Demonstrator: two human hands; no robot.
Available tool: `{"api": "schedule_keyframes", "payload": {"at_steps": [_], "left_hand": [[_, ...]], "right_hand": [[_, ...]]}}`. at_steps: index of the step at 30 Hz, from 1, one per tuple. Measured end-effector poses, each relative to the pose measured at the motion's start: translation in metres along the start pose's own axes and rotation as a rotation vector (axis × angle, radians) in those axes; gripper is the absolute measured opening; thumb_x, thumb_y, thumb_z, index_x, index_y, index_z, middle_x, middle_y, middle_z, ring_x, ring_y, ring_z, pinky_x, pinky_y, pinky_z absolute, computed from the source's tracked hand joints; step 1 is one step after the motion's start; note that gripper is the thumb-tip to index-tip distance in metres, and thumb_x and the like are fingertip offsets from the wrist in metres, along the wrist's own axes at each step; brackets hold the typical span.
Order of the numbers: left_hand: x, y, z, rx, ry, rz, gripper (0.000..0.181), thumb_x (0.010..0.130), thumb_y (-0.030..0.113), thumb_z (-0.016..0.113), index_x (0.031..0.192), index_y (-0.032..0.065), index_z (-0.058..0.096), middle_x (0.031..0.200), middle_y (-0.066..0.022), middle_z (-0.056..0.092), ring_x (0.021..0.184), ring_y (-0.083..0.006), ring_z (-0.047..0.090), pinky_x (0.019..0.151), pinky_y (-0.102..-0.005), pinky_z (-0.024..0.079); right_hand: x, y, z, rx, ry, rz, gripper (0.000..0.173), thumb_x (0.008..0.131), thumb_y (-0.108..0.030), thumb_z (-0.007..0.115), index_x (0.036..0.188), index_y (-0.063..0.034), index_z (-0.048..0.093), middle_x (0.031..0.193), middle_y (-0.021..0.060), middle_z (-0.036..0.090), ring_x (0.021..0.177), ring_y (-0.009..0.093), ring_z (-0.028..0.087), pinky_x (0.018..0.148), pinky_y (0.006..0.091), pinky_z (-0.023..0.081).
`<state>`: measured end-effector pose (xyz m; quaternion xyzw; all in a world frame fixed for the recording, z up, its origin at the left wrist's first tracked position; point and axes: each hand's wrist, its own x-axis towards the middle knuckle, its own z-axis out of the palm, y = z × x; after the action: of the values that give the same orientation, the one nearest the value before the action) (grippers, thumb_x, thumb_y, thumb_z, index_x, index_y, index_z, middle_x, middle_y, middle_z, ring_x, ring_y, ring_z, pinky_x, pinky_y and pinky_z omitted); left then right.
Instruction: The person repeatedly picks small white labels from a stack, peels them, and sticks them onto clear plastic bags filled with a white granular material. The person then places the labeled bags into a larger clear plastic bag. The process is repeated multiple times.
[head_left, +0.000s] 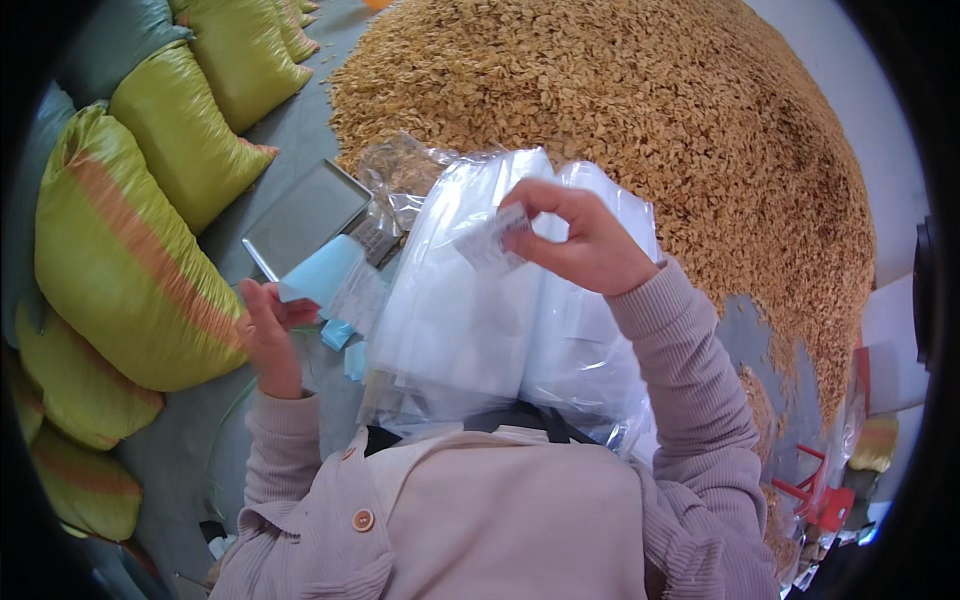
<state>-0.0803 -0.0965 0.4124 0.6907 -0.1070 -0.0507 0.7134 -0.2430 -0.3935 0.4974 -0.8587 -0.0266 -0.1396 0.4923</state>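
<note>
My right hand (589, 244) pinches a small translucent label with printing (491, 238) between thumb and fingers, above a stack of clear plastic bags (457, 330). A second stack of clear bags (589, 352) lies beside it, both in front of my body. To the left, my left hand (271, 341) grips a strip of light blue backing paper (322, 271), whose paler printed end hangs towards the bags. Small blue paper pieces (337, 334) are just below that strip. Both hands look slightly blurred.
A large heap of dry golden-brown flakes or slices (600, 90) spreads ahead and right. Full yellow-green woven sacks (135, 255) line the left. A shallow metal tray (307, 217) and crumpled clear plastic (405, 169) lie beyond my left hand. A red frame (825, 502) stands at lower right.
</note>
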Motion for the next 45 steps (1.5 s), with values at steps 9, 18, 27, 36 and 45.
{"api": "schedule_keyframes", "payload": {"at_steps": [9, 18, 27, 36, 45], "left_hand": [[-0.004, -0.007, 0.012, 0.111, -0.119, -0.006, 0.063, 0.102, 0.054, 0.041, 0.081, 0.0008, 0.07, 0.075, -0.0032, 0.065, 0.065, -0.0089, 0.059, 0.065, -0.0217, 0.047], [-0.015, -0.018, 0.034, 0.028, -0.136, -0.023, 0.056, 0.101, 0.047, 0.049, 0.078, 0.0015, 0.071, 0.064, 0.0042, 0.055, 0.059, -0.0038, 0.043, 0.056, -0.0199, 0.034], [-0.01, -0.03, 0.033, 0.133, -0.12, 0.023, 0.051, 0.101, 0.044, 0.051, 0.077, 0.0033, 0.072, 0.063, 0.0061, 0.053, 0.058, -0.0024, 0.035, 0.054, -0.0207, 0.026], [-0.007, -0.023, 0.035, -0.13, -0.174, -0.028, 0.026, 0.094, 0.013, 0.065, 0.119, 0.0027, 0.062, 0.091, 0.0017, 0.062, 0.077, -0.0032, 0.054, 0.071, -0.0174, 0.045], [-0.009, -0.048, 0.033, -0.081, -0.307, 0.082, 0.047, 0.091, 0.0, 0.062, 0.137, 0.0033, 0.051, 0.119, -0.0047, 0.064, 0.101, -0.0099, 0.06, 0.089, -0.0224, 0.047]], "right_hand": [[-0.021, 0.061, 0.033, -0.685, -0.215, 0.105, 0.025, 0.078, -0.013, 0.066, 0.103, -0.0082, 0.063, 0.091, 0.0095, 0.068, 0.089, 0.028, 0.065, 0.102, 0.0463, 0.037], [-0.064, 0.075, 0.081, -0.697, 0.106, -0.012, 0.053, 0.089, -0.026, 0.06, 0.135, -0.0034, 0.047, 0.134, 0.0168, 0.051, 0.124, 0.034, 0.049, 0.111, 0.0488, 0.03], [-0.102, 0.045, 0.124, -0.684, 0.029, 0.347, 0.079, 0.096, -0.049, 0.048, 0.152, -0.0016, 0.02, 0.157, 0.0264, 0.015, 0.146, 0.039, 0.016, 0.119, 0.0469, 0.014], [-0.115, -0.06, 0.025, 0.538, -0.424, 0.121, 0.03, 0.101, -0.024, 0.051, 0.116, -0.0015, 0.063, 0.126, 0.0193, 0.057, 0.112, 0.032, 0.058, 0.095, 0.0401, 0.047], [-0.056, -0.046, 0.062, 0.095, -0.047, 0.377, 0.029, 0.089, -0.028, 0.067, 0.077, -0.0028, 0.059, 0.08, 0.0098, 0.061, 0.071, 0.024, 0.061, 0.066, 0.0335, 0.049]]}}
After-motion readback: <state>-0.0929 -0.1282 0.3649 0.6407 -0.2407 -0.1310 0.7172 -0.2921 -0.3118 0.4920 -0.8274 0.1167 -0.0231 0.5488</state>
